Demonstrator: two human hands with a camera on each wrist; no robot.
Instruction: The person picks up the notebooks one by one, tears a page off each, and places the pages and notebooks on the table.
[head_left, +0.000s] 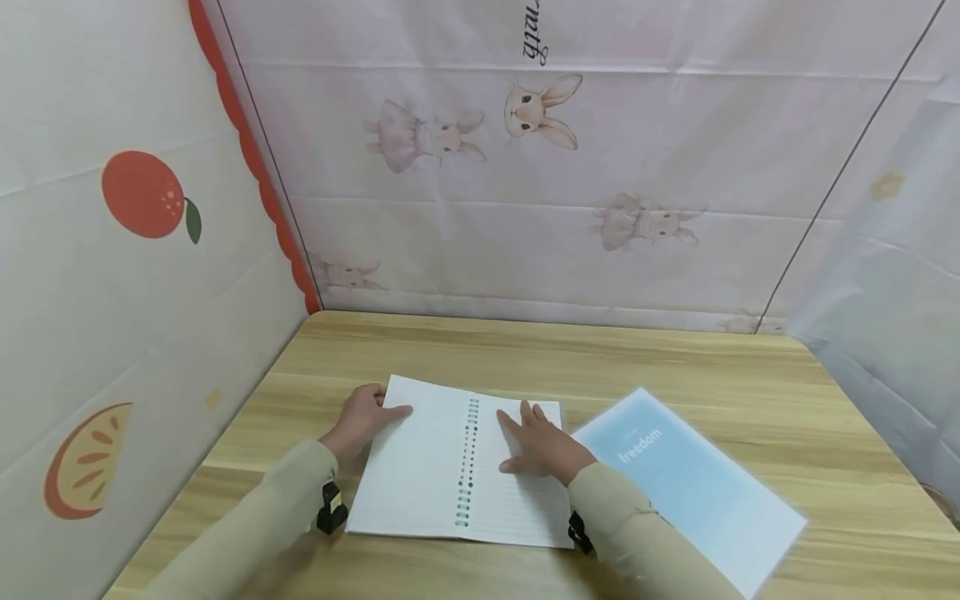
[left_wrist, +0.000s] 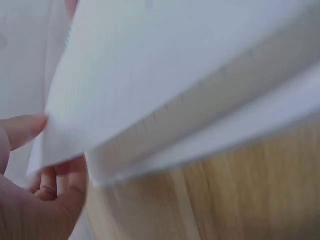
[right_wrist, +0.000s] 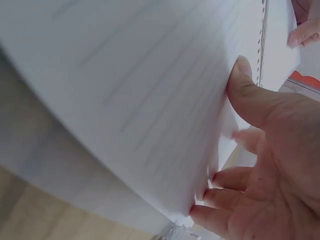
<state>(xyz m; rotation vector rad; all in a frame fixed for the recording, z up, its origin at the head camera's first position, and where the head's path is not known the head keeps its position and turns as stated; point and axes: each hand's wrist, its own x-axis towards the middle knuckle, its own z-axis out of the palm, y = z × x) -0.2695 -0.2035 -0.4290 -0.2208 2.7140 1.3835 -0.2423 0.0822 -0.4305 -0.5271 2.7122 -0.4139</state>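
Note:
A spiral notebook (head_left: 420, 467) lies spread on the table, its light green coil running down the middle. The left-hand page looks blank in the head view, and the right-hand page (right_wrist: 165, 100) carries ruled lines. At the notebook's upper left edge, my left hand (head_left: 365, 421) pinches a page, thumb on top and fingers beneath, as the left wrist view shows. That page (left_wrist: 135, 65) is lifted off the sheets below it. My right hand (head_left: 542, 446) rests on the ruled page with its fingers spread, the fingertips touching the paper.
A pale blue cover or booklet (head_left: 690, 492) marked "freedom" lies at an angle on the wooden table (head_left: 750, 392), right of the notebook. Printed cloth sheets (head_left: 465, 250) hang behind the table and along both sides.

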